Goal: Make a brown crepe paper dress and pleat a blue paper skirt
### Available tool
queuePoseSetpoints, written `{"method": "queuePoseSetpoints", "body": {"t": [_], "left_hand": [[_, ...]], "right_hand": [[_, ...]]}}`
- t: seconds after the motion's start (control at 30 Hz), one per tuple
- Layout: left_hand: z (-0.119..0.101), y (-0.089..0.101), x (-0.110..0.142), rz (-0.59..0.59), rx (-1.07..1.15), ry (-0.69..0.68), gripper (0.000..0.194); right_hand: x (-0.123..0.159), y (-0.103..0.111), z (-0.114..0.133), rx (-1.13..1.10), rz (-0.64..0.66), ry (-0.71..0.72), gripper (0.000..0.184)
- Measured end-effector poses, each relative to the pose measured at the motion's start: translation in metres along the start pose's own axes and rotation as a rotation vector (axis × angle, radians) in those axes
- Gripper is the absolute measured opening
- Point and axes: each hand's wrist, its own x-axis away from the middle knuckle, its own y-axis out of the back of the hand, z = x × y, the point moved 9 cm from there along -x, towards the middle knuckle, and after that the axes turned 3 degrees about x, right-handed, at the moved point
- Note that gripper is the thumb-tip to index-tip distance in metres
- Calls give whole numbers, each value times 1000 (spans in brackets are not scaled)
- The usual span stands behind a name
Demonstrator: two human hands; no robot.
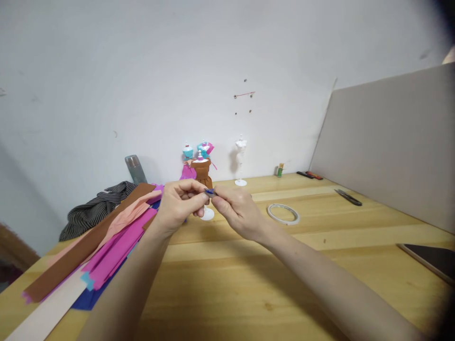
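My left hand [177, 201] and my right hand [240, 210] meet above the middle of the table, both with fingers closed in a pinch. Between their fingertips is a small dark blue piece [210, 192], which looks like crepe paper; most of it is hidden by the fingers. Just behind the hands stands a miniature dress form in brown crepe paper [201, 166], its lower part partly covered by my left hand. Two more small dress forms, with turquoise [187, 152] and pink coverings, stand close behind it.
Crepe paper strips [117, 246] in several colours lie at the left, beside a striped cloth [95, 210] and a grey bottle [135, 169]. A bare white dress form [241, 158] stands by the wall. Rightward lie a tape roll [272, 215], scissors [350, 197] and a dark tablet-like object [432, 258].
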Motion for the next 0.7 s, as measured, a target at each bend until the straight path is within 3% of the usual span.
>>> {"method": "queuePoseSetpoints", "body": {"t": [0.43, 0.7], "left_hand": [[-3, -2, 1, 19, -88, -1, 6], [-7, 2, 1, -38, -89, -13, 6]], "right_hand": [[0, 6, -1, 86, 5, 163, 29], [-1, 5, -2, 156, 9, 73, 32]]}}
